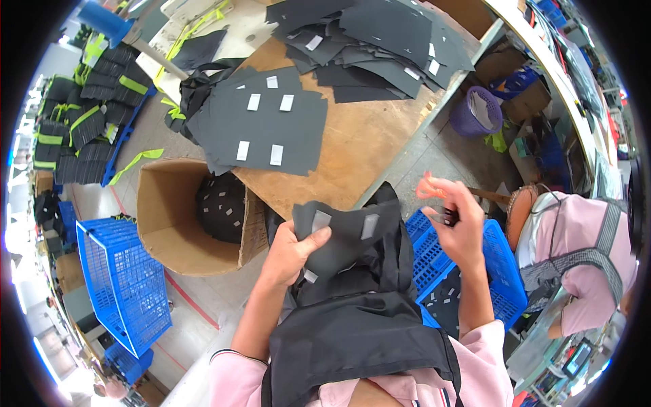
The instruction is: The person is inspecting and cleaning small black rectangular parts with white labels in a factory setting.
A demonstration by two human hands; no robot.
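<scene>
My left hand (288, 254) pinches a dark grey fabric panel (342, 241) by its left edge, the thumb lying on top beside a pale patch. The panel is held over my lap, slightly curled, with several small pale rectangular patches on it. My right hand (458, 227) is raised to the right, apart from the panel. Its fingers are curled around small orange-handled thread snips (428, 186), mostly hidden by the hand. On the wooden table ahead lies a stack of similar dark panels (271, 125) with white patches.
More dark panels (386, 41) are heaped at the table's far side. A cardboard box (180, 230) and blue crate (125, 281) stand left; another blue crate (505, 285) holds panels at right. A co-worker in pink (583, 261) sits close by, right. A purple basket (468, 112) stands beyond the table edge.
</scene>
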